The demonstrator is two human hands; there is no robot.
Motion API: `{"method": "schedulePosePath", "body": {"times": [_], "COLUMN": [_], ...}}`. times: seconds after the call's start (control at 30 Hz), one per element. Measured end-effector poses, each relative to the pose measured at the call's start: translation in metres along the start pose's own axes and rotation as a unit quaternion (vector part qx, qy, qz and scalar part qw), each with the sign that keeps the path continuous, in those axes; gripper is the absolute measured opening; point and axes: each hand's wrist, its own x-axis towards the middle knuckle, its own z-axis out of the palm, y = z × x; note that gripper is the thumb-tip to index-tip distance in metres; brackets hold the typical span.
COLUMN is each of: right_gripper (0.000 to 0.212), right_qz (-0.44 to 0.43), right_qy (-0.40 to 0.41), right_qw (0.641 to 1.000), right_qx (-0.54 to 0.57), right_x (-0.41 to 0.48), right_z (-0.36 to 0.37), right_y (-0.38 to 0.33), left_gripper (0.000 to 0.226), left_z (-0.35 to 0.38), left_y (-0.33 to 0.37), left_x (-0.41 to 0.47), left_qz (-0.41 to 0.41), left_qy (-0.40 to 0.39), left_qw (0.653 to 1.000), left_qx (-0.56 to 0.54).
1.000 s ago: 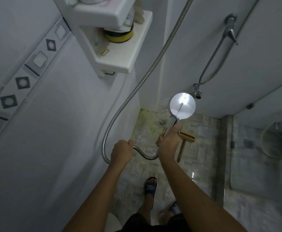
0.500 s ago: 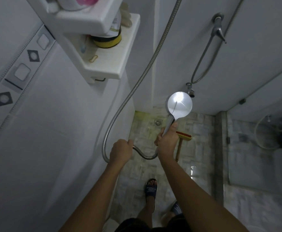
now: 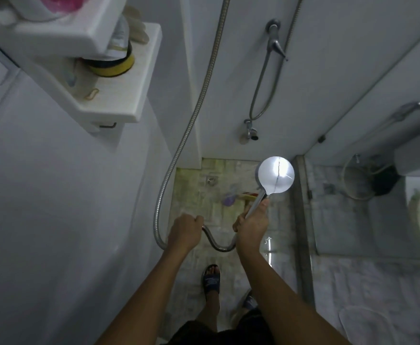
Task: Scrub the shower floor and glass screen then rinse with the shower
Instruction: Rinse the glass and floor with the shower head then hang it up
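Observation:
My right hand (image 3: pixel 251 224) grips the handle of the chrome shower head (image 3: pixel 275 175), whose round back faces me above the stained tiled shower floor (image 3: pixel 199 195). My left hand (image 3: pixel 185 232) grips the metal hose (image 3: pixel 191 115), which loops between both hands and runs up the wall. A scrub brush (image 3: pixel 246 195) with a wooden handle lies on the floor, mostly hidden behind the shower head and my right hand. The glass screen (image 3: pixel 363 212) stands to the right of the floor. A blurred purple patch shows beside the brush.
A white corner shelf (image 3: pixel 119 95) with a yellow-lidded container juts out at upper left. A wall tap (image 3: pixel 251 131) and mixer with a second hose sit on the back wall. A floor drain (image 3: pixel 211 181) lies near the corner. My sandalled feet (image 3: pixel 212 278) stand below.
My right hand has swung the shower head to the right, toward the glass screen. The view has shifted, so the shelf appears closer. My left hand keeps its grip on the hose.

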Motion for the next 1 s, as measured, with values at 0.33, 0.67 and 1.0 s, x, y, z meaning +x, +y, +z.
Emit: {"method": "schedulePosePath", "body": {"times": [0.33, 0.67, 1.0], "right_gripper": [0.059, 0.072, 0.065], "right_qz": [-0.020, -0.029, -0.047], "right_qy": [0.065, 0.115, 0.119], "right_qw": [0.997, 0.991, 0.989], "right_qx": [0.030, 0.060, 0.072], "right_x": [0.013, 0.032, 0.037], "right_z": [-0.054, -0.081, -0.091], "right_y": [-0.019, -0.041, -0.047], "left_gripper": [0.054, 0.045, 0.044], "left_z": [0.044, 0.065, 0.072], "left_y": [0.038, 0.077, 0.085], "left_x": [-0.008, -0.008, -0.004], "left_qz": [0.044, 0.091, 0.126], "left_qy": [-0.045, -0.048, -0.062], "left_qw": [0.996, 0.987, 0.979], "left_qx": [0.063, 0.120, 0.146]}}
